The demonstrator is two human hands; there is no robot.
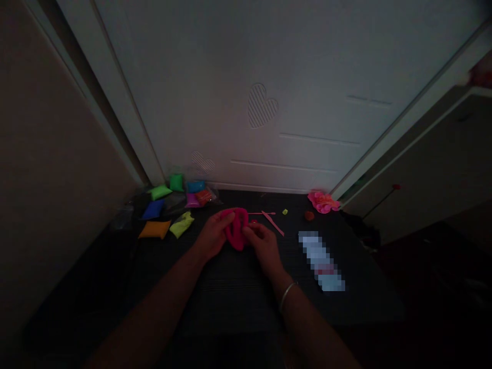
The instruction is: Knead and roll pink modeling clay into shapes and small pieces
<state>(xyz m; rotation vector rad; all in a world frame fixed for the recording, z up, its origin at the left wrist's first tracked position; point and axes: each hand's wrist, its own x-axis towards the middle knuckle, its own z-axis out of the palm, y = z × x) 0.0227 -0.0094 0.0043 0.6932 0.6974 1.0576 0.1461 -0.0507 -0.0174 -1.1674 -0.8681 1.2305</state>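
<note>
A bright pink piece of modelling clay (239, 238), shaped like a loop with a dark gap in it, is held above the dark table between both hands. My left hand (212, 234) is closed on its left side, the thumb lying over the upper edge. On the right side, my right hand (265, 248) pinches the clay between thumb and fingers. Just beyond the right fingers lie two thin pink modelling tools (273, 224), one crossing near the other. A small red bit (253, 222) shows partly behind the right hand.
Several coloured clay packets, among them an orange one (154, 229) and a blue one (154, 209), lie at the left. A pixelated phone-like rectangle (321, 261), a small brown-red lump (309, 216), a yellow bit (285, 211) and a pink flower (323, 202) are rightward. A white panel (230, 102) rises behind.
</note>
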